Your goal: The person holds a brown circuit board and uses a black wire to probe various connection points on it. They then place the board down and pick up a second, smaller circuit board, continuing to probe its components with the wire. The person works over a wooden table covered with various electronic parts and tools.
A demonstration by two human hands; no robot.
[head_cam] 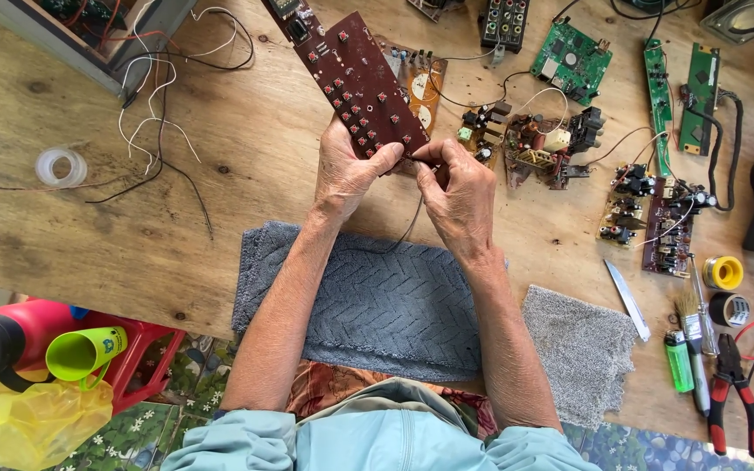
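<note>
Brown board: long brown circuit board with red buttons [355,78], tilted above our wooden table [246,148].
Left hand [342,174]: we clamp its lower end.
Right hand [460,196]: we pinch a thin dark wire [409,228].

A towel [368,296] lies under both wrists (loose circuit boards [569,139] lie right, wires [154,113] left).

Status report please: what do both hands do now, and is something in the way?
Left hand grips brown circuit board. Right hand pinches thin wire at board's lower edge. Grey towel underneath; nothing obstructing.
</note>
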